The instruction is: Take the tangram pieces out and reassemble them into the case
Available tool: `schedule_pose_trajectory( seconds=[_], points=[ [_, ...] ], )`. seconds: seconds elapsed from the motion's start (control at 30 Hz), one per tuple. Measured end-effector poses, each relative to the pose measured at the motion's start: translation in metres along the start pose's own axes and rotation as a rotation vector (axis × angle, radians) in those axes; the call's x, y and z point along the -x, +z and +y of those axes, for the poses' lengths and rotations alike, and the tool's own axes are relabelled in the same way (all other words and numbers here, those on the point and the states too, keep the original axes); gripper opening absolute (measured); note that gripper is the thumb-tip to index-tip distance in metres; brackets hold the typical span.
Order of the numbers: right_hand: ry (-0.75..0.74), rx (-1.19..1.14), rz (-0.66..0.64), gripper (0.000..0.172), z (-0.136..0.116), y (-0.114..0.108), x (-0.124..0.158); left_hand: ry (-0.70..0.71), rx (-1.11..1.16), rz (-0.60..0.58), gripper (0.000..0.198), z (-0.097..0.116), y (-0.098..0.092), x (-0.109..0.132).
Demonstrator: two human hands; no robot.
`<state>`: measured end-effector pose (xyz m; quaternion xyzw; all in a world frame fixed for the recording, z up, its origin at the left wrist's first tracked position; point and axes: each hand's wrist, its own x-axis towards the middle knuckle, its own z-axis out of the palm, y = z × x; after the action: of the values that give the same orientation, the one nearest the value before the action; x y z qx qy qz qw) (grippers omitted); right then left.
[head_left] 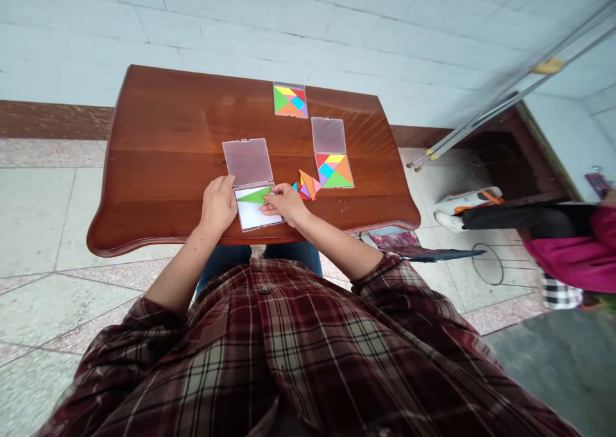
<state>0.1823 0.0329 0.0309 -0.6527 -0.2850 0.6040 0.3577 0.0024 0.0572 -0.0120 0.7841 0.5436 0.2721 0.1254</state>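
Plaid shirt, 2 hands, 3 tangram cases

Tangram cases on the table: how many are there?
3: the far case at the back, the right case, open, and the near case, open, under the right hand.

I record a polished wooden table bearing a filled tangram case far, another right of centre, a part-filled case nearest, and loose tangram pieces between the latter two.

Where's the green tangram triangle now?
In the head view, the green triangle lies in the open case's white tray, between the left hand and right hand.
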Motion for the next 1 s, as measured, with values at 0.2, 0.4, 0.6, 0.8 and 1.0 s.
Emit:
schedule_pose_trajectory(
  seconds=[0.2,0.4,0.6,0.8,1.0],
  points=[
    [-0.076,0.178,-0.092,0.031,0.006,-0.002,0.007,0.04,0.011,-0.013,0.042,-0.003,0.002,0.001],
    [-0.338,0.811,-0.111,0.017,0.003,-0.007,0.011,0.15,0.026,-0.028,0.042,-0.004,-0.001,0.0],
    [-0.494,1.323,-0.054,0.02,0.002,-0.006,0.017,0.191,0.026,-0.035,0.041,-0.007,-0.002,0.0],
    [-0.54,1.505,-0.039,0.036,0.006,-0.004,0.023,0.238,-0.001,-0.011,0.038,-0.013,0.002,-0.001],
    [-0.563,1.559,-0.021,0.036,0.012,-0.003,0.02,0.205,-0.026,-0.03,0.032,-0.016,0.006,-0.001]
  ],
)
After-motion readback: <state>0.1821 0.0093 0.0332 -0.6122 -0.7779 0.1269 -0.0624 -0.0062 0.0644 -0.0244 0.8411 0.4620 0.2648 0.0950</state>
